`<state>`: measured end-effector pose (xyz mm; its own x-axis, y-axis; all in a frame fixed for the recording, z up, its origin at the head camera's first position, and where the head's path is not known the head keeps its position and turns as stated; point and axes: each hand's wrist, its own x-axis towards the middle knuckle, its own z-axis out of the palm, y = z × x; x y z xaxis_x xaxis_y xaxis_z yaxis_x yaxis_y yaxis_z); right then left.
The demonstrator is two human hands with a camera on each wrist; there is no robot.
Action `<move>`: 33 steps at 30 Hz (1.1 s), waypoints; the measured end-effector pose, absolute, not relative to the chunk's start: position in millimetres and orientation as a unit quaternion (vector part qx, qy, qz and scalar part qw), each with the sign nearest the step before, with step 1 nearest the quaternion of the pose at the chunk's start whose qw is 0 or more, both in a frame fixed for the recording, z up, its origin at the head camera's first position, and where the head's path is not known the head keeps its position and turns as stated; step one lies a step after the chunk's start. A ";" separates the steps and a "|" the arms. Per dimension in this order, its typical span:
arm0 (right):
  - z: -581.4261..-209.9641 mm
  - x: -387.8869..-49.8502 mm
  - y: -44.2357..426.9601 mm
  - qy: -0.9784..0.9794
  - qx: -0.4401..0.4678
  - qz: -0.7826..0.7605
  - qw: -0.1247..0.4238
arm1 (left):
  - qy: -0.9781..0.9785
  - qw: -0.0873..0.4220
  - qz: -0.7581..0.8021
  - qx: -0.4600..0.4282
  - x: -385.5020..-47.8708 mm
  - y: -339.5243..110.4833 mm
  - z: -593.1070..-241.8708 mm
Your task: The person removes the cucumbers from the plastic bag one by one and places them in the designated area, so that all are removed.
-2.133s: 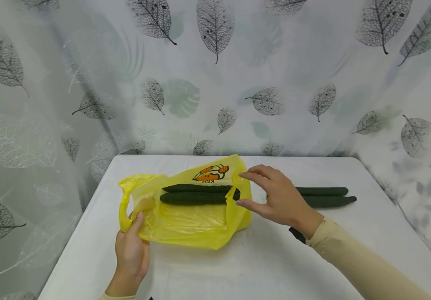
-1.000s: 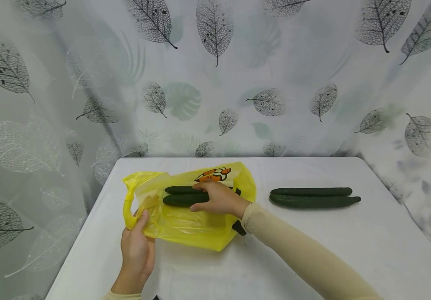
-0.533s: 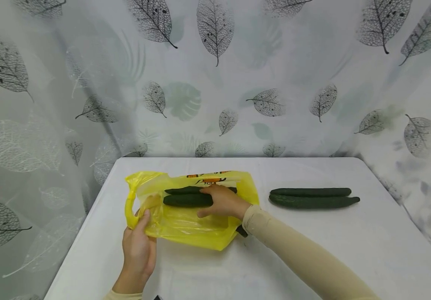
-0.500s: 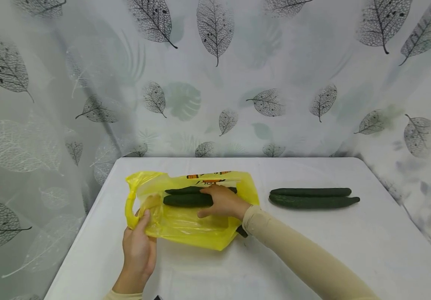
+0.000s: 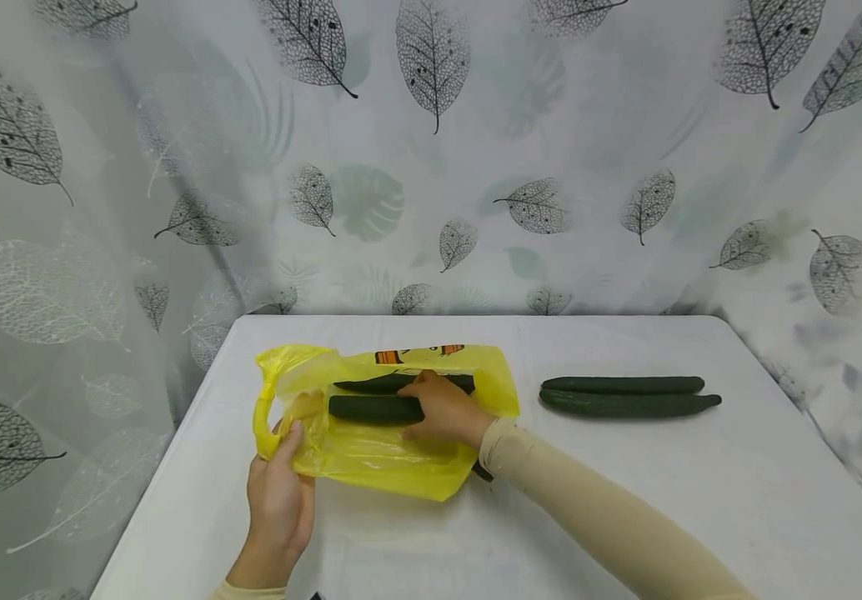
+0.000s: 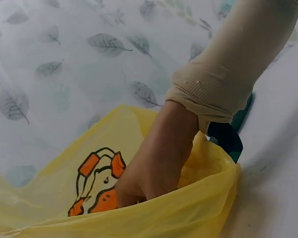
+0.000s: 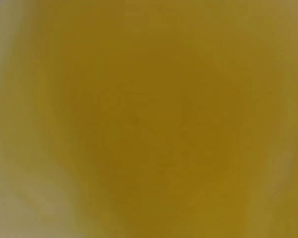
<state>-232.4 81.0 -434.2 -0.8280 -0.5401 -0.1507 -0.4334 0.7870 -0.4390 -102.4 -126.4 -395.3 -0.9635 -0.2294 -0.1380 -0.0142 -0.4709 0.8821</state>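
Observation:
A yellow plastic bag lies on its side on the table, its mouth facing me. My left hand pinches the bag's left edge beside the handle loop. Inside lie two dark green cucumbers, a front cucumber and a rear cucumber. Reaching into the bag, my right hand grips the right part of the front cucumber; its fingertips are partly hidden. The left wrist view shows the right hand going down behind the bag's near rim. Blurred yellow plastic fills the right wrist view.
Two more cucumbers lie side by side on the white table right of the bag, a far cucumber and a near cucumber. A leaf-patterned curtain hangs behind the table.
My right hand has gone from the bag's right rim to the cucumbers inside. The front cucumber has come slightly nearer, apart from the rear one. The bag's back wall has sagged.

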 end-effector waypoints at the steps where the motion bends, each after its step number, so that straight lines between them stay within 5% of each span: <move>1: -435.3 -231.7 80.4 0.937 -0.262 -0.190 0.129 | -0.512 0.062 -0.849 0.119 -102.3 -126.5 -395.4; 14: -449.3 -228.1 77.6 0.945 -0.292 -0.117 0.085 | -0.513 0.058 -0.849 0.116 -101.7 -127.6 -396.4; 33: -427.3 -221.3 99.2 0.892 -0.324 -0.272 0.158 | -0.524 0.064 -0.841 0.121 -100.8 -129.9 -394.5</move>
<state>-221.3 99.2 -427.3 -0.7400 -0.6644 -0.1052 -0.4922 0.6414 -0.5886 -100.8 -129.9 -394.5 -0.9624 -0.2346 -0.1367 -0.0192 -0.4434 0.8961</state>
